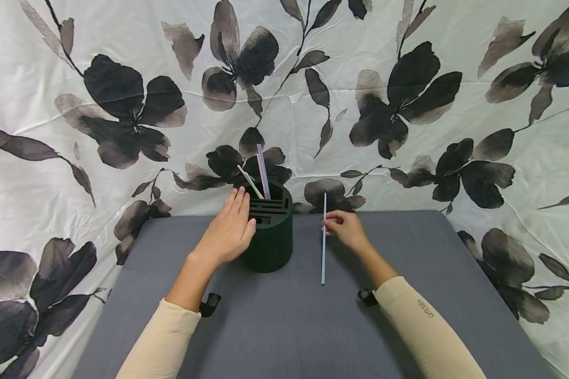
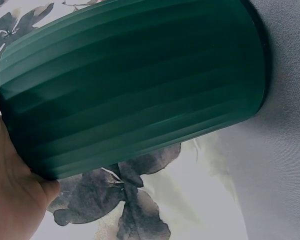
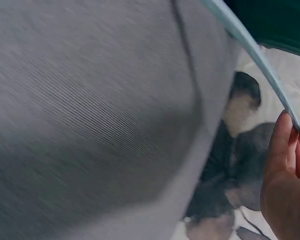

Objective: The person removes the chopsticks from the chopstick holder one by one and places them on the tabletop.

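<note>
A dark green ribbed cylindrical holder point(image 1: 270, 250) stands upright near the back of the table, with a slotted top. My left hand point(image 1: 227, 223) rests on the holder's left upper rim with its fingers straight. In the left wrist view, the holder's ribbed side point(image 2: 130, 90) fills most of the picture beside the thumb. To the right of the holder, my right hand point(image 1: 345, 229) pinches a thin light blue straw point(image 1: 323, 258) between thumb and fingertips. This straw stands nearly upright, apart from the holder. Two lilac straws point(image 1: 263, 171) and a white one point(image 1: 249, 181) lean in the holder's open back part.
A grey cloth-covered table point(image 1: 284, 326) spreads beneath both arms. Behind it hangs a white fabric point(image 1: 313, 142) with a black and grey flower print. Each wrist carries a small black camera mount point(image 1: 211, 305).
</note>
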A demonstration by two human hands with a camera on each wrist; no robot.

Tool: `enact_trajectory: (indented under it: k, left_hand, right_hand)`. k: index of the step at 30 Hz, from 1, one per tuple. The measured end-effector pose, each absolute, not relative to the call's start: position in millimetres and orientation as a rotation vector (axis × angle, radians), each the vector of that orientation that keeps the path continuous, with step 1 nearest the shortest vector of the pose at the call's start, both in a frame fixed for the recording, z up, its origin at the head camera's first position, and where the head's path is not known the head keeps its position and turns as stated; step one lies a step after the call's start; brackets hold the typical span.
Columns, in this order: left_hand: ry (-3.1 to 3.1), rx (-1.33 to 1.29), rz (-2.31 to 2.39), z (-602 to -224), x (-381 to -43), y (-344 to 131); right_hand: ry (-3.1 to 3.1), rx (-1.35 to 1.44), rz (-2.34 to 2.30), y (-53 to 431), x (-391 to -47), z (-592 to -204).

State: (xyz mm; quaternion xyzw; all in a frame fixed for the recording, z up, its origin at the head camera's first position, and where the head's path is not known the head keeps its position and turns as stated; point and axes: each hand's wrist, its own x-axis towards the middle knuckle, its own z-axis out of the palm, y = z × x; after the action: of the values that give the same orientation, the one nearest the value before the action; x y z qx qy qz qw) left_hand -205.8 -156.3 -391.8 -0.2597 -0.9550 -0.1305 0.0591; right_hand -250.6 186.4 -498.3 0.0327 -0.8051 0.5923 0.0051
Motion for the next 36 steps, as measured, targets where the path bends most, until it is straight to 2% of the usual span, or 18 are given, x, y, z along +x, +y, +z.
enact_trajectory:
  k: [8, 16, 36]
  left_hand:
    - [-2.896, -0.77, -0.396, -392, -208, -156]
    - [-2.901, -0.735, -0.4, -395, -212, -150]
    - [-2.869, -0.729, -0.39, -398, -216, -148]
  right_hand:
    - [-2.553, -0.017, 1.921, 177, -245, -525]
    - [-2.468, -0.122, 2.232, 174, -248, -537]
    - [-2.722, -0.195, 2.025, 170, -257, -539]
